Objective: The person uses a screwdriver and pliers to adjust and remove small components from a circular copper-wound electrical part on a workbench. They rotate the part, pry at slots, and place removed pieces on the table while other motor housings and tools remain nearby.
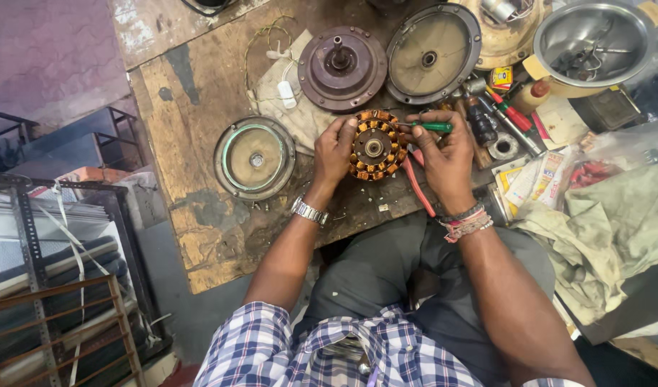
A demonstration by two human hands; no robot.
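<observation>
Gripping round copper-wound stator (376,145), both hands, steel hub centred

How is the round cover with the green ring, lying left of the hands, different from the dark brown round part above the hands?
The cover with the green ring is pale grey-beige with a small centre hole; the dark brown part is rusty brown with a shaft standing up from its middle. The cover lies on bare wood, the brown part partly on a white cloth. Neither is touched by a hand. Both are round and lie flat.

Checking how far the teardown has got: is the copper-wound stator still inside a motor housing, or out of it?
Out. The stator is held bare between the left hand and right hand, while the round covers lie apart on the wooden bench.
</observation>
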